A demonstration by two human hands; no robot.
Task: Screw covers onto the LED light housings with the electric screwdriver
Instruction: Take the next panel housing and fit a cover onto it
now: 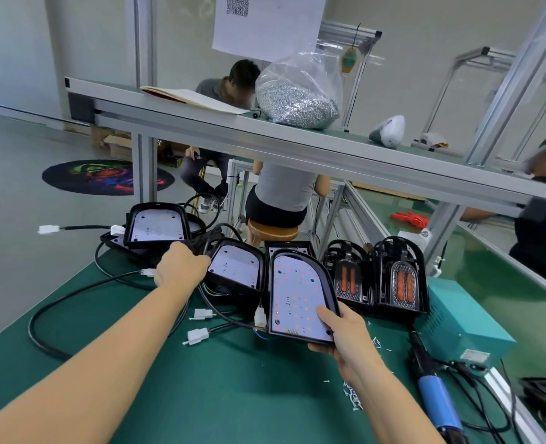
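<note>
My right hand (345, 331) pinches the black D-shaped LED housing (297, 299) by its rim; stiff, light, board fragile. Left hand (180, 265) grips black cables (201, 243).

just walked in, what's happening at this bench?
A person is sorting LED light housings on a green bench. The right hand grips the near corner of one open housing, LED board facing up. The left hand reaches into the black cables beside two more open housings. The electric screwdriver lies untouched to the right, loose screws nearby. No screwing yet.
</note>
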